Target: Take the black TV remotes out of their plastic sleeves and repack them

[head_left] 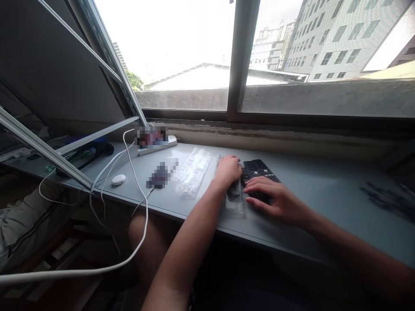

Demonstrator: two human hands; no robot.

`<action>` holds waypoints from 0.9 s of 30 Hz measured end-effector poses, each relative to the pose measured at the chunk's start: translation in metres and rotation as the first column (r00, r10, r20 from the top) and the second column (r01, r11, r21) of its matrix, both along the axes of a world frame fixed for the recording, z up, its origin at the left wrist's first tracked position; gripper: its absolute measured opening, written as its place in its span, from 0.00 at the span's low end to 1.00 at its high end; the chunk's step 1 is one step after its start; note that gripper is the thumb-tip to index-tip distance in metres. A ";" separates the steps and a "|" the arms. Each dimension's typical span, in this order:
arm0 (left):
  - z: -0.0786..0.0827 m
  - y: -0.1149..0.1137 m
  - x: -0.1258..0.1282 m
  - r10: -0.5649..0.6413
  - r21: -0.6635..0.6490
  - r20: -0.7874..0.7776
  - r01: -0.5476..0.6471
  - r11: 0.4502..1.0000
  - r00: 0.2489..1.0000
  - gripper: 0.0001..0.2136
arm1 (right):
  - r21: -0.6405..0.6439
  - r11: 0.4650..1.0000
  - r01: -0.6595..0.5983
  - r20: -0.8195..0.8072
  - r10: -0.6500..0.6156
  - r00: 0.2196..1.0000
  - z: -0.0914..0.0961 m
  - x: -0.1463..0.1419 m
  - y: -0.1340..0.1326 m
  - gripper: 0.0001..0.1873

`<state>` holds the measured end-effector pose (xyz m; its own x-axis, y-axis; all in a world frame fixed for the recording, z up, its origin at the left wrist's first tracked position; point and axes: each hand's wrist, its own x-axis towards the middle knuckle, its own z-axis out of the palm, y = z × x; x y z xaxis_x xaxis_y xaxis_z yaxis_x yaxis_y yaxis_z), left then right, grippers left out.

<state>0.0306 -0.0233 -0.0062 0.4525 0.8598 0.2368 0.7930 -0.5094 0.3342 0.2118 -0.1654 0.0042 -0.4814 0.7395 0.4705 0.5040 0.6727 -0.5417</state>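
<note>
My left hand [228, 169] is palm down with its fingers curled over the upper part of a clear plastic bag [234, 208]. Something dark lies inside the bag; its upper end is hidden under the hand. Just to the right, a few black remote controls [259, 167] lie side by side on the grey desk, their buttons facing up. Over their near ends, my right hand [275, 199] has its fingers stretched out and its thumb apart, touching or just above them. It grips nothing that I can see.
Flat clear plastic bags [194, 170] lie left of my hands. Beyond them are a blurred-out device [159, 176] on a cable, a round white case [118, 179] and a power strip [171, 140]. White cables [146, 216] loop over the desk edge. Dark items [387, 201] lie far right.
</note>
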 end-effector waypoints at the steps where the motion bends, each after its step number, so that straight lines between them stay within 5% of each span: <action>1: 0.000 0.001 0.000 -0.013 0.000 0.007 0.013 1.000 1.000 0.20 | -0.001 1.000 -0.006 0.003 0.006 1.000 0.000 0.000 0.000 0.10; 8: 0.001 0.002 0.000 -0.053 -0.034 0.085 0.056 0.998 0.995 0.21 | -0.023 0.998 -0.062 0.027 0.062 0.998 0.002 -0.004 -0.001 0.12; 14: 0.003 -0.004 -0.002 0.047 0.069 0.027 -0.049 0.996 0.999 0.17 | -0.041 0.997 -0.070 0.035 0.071 0.997 0.004 -0.005 -0.002 0.13; 27: 0.008 -0.009 0.000 -0.012 -0.087 -0.042 0.008 0.996 0.999 0.21 | -0.076 0.982 -0.173 0.131 0.182 0.975 -0.006 -0.002 0.000 0.18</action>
